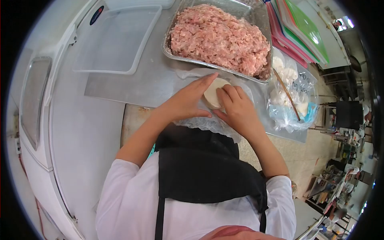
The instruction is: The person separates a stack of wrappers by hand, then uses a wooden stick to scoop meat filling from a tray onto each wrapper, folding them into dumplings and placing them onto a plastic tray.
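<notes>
My left hand and my right hand meet around a round white dough wrapper. The left hand cups it from the left and underneath, fingers stretched along its far edge. The right hand's fingers press on its near right side. Both hands hover over a thin clear plastic sheet at the table's near edge. Just beyond them stands a metal tray of pink minced meat.
A clear plastic bag of white dough pieces with a thin wooden stick in it lies to the right. An empty clear tray sits at the left on a white chest freezer. Coloured boards are stacked at the back right.
</notes>
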`<action>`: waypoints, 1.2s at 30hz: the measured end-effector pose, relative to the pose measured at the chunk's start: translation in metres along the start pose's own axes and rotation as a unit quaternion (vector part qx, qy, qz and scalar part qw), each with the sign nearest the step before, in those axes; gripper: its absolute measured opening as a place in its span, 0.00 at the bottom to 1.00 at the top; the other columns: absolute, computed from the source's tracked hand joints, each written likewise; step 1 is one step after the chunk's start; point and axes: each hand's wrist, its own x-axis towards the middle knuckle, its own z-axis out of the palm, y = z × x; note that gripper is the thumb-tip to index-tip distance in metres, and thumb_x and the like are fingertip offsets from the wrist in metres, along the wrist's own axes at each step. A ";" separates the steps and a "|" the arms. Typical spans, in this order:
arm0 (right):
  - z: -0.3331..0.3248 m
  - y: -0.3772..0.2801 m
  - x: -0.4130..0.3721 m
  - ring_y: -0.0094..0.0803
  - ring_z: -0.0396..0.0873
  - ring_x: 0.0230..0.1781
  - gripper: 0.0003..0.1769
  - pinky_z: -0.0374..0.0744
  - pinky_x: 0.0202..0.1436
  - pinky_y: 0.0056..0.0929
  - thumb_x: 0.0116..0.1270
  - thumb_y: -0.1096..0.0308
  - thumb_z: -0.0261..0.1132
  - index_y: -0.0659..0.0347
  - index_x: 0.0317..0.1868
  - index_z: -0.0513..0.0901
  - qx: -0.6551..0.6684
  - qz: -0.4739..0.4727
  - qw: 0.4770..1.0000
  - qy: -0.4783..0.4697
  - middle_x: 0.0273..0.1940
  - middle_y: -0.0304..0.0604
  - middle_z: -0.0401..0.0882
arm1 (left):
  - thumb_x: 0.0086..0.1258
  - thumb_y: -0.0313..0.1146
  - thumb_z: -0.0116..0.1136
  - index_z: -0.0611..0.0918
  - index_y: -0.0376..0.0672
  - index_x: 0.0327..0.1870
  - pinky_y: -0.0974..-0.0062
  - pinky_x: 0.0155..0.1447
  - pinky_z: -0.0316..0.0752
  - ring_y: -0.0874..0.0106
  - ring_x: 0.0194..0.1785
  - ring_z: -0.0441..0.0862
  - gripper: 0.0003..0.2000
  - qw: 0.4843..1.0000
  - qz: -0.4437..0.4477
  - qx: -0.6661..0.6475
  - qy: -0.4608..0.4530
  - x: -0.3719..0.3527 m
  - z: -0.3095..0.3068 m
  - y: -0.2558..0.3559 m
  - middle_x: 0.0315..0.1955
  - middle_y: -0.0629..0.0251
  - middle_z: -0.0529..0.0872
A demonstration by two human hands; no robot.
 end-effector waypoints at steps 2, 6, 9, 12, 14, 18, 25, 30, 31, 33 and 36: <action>0.002 0.003 0.000 0.48 0.75 0.52 0.24 0.77 0.53 0.39 0.55 0.64 0.74 0.62 0.52 0.80 0.036 -0.003 0.999 0.003 0.51 0.47 0.76 | 0.47 0.36 0.78 0.53 0.43 0.78 0.61 0.70 0.64 0.51 0.66 0.70 0.56 0.999 -0.009 0.029 -0.013 0.004 0.007 -0.010 0.63 0.47 0.73; 0.004 0.022 0.001 0.45 0.78 0.46 0.19 0.77 0.49 0.35 0.59 0.67 0.72 0.65 0.49 0.82 0.145 0.009 0.989 0.022 0.47 0.47 0.78 | 0.47 0.35 0.78 0.51 0.41 0.78 0.59 0.70 0.64 0.50 0.66 0.70 0.57 0.998 -0.049 -0.015 -0.032 0.006 0.004 -0.009 0.64 0.45 0.72; -0.006 0.037 0.004 0.42 0.79 0.42 0.16 0.77 0.47 0.31 0.64 0.65 0.70 0.67 0.47 0.83 0.321 0.111 0.940 -0.034 0.44 0.49 0.79 | 0.47 0.34 0.79 0.49 0.41 0.79 0.60 0.72 0.62 0.50 0.69 0.68 0.58 0.998 -0.054 -0.021 -0.036 0.005 0.004 -0.010 0.68 0.46 0.69; -0.008 0.043 0.001 0.30 0.77 0.45 0.15 0.74 0.48 0.25 0.70 0.67 0.66 0.68 0.51 0.82 0.366 0.129 0.921 0.040 0.46 0.43 0.79 | 0.47 0.35 0.79 0.51 0.41 0.78 0.60 0.72 0.62 0.50 0.69 0.67 0.58 0.999 -0.043 -0.027 -0.002 0.005 0.007 -0.012 0.67 0.47 0.70; -0.014 0.040 0.000 0.28 0.77 0.46 0.15 0.74 0.49 0.25 0.71 0.67 0.65 0.68 0.52 0.81 0.345 0.125 0.928 0.068 0.47 0.42 0.79 | 0.47 0.37 0.79 0.55 0.40 0.77 0.59 0.72 0.62 0.49 0.69 0.67 0.55 0.998 -0.025 -0.024 0.046 0.002 0.009 -0.005 0.66 0.48 0.71; -0.017 0.037 -0.005 0.29 0.78 0.45 0.16 0.75 0.48 0.26 0.73 0.62 0.63 0.66 0.51 0.82 0.364 0.151 0.906 0.156 0.45 0.43 0.81 | 0.47 0.41 0.79 0.69 0.40 0.66 0.57 0.69 0.64 0.52 0.66 0.69 0.42 0.990 0.051 0.098 0.089 0.001 0.007 0.009 0.61 0.52 0.74; -0.022 0.050 -0.012 0.25 0.79 0.48 0.18 0.75 0.54 0.23 0.76 0.61 0.60 0.66 0.56 0.79 0.575 0.245 0.753 0.207 0.50 0.40 0.82 | 0.46 0.43 0.78 0.76 0.42 0.58 0.57 0.63 0.67 0.54 0.58 0.72 0.35 0.980 0.085 0.141 0.114 0.011 0.008 0.023 0.54 0.56 0.76; -0.030 0.047 -0.014 0.27 0.82 0.52 0.20 0.78 0.57 0.28 0.76 0.63 0.59 0.68 0.60 0.76 0.686 0.285 0.624 0.242 0.53 0.43 0.83 | 0.49 0.39 0.76 0.80 0.44 0.51 0.59 0.58 0.70 0.56 0.54 0.74 0.27 0.987 0.069 0.145 0.011 0.010 0.014 0.018 0.49 0.59 0.78; -0.030 0.048 -0.014 0.28 0.82 0.52 0.20 0.79 0.57 0.28 0.76 0.62 0.59 0.68 0.61 0.76 0.691 0.281 0.622 0.238 0.53 0.43 0.83 | 0.50 0.38 0.75 0.81 0.43 0.49 0.59 0.57 0.71 0.57 0.52 0.74 0.24 0.985 0.070 0.155 0.002 0.012 0.016 0.014 0.48 0.60 0.78; -0.029 0.050 -0.017 0.28 0.82 0.52 0.21 0.80 0.57 0.29 0.76 0.62 0.60 0.68 0.61 0.75 0.701 0.273 0.617 0.230 0.53 0.44 0.83 | 0.54 0.37 0.73 0.83 0.42 0.46 0.61 0.55 0.72 0.58 0.50 0.75 0.19 0.988 0.055 0.142 -0.010 0.018 0.018 0.002 0.45 0.61 0.80; -0.027 0.053 -0.022 0.29 0.81 0.54 0.25 0.78 0.59 0.32 0.75 0.57 0.61 0.67 0.63 0.74 0.684 0.288 0.631 0.226 0.56 0.44 0.82 | 0.58 0.37 0.69 0.84 0.40 0.42 0.63 0.53 0.73 0.59 0.47 0.77 0.14 0.997 -0.049 0.049 -0.018 0.031 0.015 0.000 0.40 0.61 0.81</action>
